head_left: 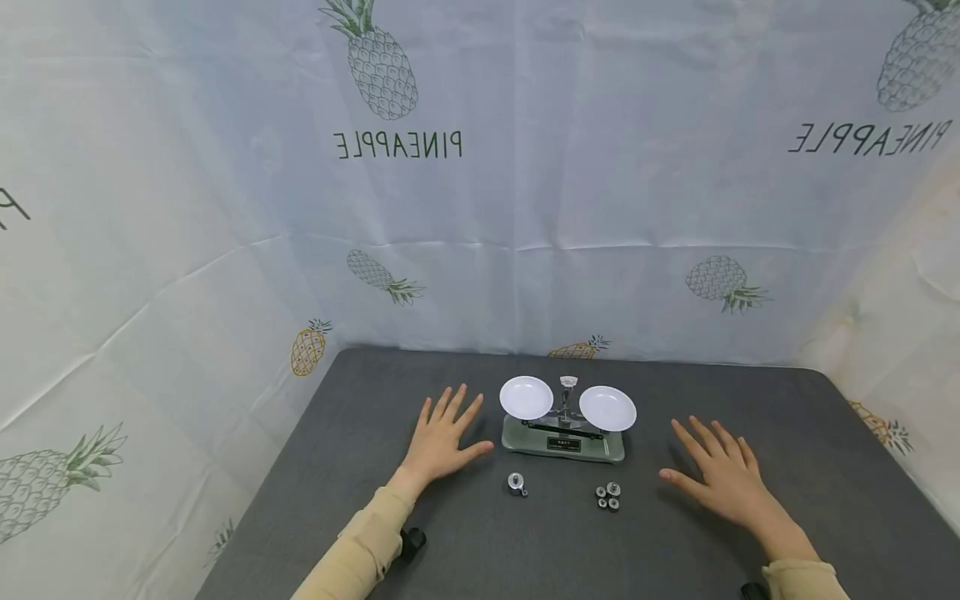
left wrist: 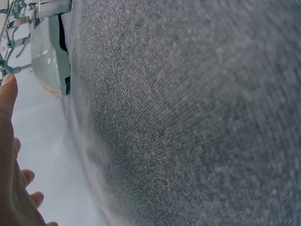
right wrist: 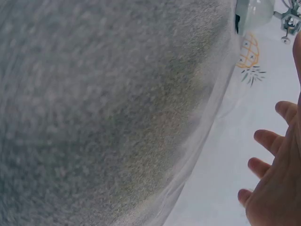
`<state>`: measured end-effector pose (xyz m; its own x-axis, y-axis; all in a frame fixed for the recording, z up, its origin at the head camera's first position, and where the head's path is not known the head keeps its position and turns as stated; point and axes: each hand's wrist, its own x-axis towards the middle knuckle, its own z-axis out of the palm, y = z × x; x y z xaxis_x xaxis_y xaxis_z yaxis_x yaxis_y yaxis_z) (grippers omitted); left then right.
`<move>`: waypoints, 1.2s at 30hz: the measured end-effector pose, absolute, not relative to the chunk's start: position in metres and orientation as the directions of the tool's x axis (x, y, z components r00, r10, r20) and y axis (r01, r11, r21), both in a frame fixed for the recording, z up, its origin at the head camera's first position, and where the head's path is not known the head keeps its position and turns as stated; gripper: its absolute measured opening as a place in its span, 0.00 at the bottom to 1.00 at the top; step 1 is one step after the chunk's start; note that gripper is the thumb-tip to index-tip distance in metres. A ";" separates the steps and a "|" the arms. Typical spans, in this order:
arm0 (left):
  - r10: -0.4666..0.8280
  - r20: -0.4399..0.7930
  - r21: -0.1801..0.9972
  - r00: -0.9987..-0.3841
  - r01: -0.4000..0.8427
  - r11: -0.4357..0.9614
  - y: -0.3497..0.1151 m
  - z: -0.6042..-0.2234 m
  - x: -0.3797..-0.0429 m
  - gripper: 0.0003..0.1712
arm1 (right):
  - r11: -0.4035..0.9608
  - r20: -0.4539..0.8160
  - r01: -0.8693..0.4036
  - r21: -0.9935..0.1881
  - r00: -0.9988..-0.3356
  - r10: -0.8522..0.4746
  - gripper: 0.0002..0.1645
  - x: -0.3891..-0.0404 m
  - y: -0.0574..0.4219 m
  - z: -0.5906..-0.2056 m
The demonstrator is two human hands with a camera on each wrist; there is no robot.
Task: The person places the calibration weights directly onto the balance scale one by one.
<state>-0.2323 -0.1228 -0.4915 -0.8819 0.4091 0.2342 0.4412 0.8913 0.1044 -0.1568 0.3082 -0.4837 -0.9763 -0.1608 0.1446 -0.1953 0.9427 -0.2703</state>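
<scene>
A balance scale [head_left: 564, 444] with a green base and two white pans [head_left: 527, 397] stands toward the back of the table. My left hand [head_left: 441, 442], fingers spread, is to the left of the scale and holds nothing. On the other side, my right hand [head_left: 723, 479] has its fingers spread too, apart from the scale. In front of the scale sits a metal weight [head_left: 515, 481] with a tiny one beside it. Several small metal weights [head_left: 613, 489] are grouped further right. Part of the scale's base [left wrist: 49, 56] shows in the left wrist view, beyond the thumb.
The dark grey table [head_left: 510, 542] has rounded back corners. A pale cloth [head_left: 525, 192] printed with pineapples hangs behind it and along both sides. Dark straps with a black device [head_left: 412, 543] sit at the wrists.
</scene>
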 end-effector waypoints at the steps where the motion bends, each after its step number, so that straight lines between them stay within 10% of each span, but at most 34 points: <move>1: 0.413 0.240 0.107 -0.878 0.447 0.888 -0.122 -0.491 -0.232 0.46 | 0.941 0.148 -0.200 -0.274 -0.975 -0.165 0.49 -0.157 0.308 -0.483; 36: 0.405 0.266 0.473 -0.875 0.484 0.736 -0.076 -0.492 -0.227 0.30 | 0.843 0.284 -0.345 -0.414 -0.928 -0.240 0.21 -0.153 0.265 -0.482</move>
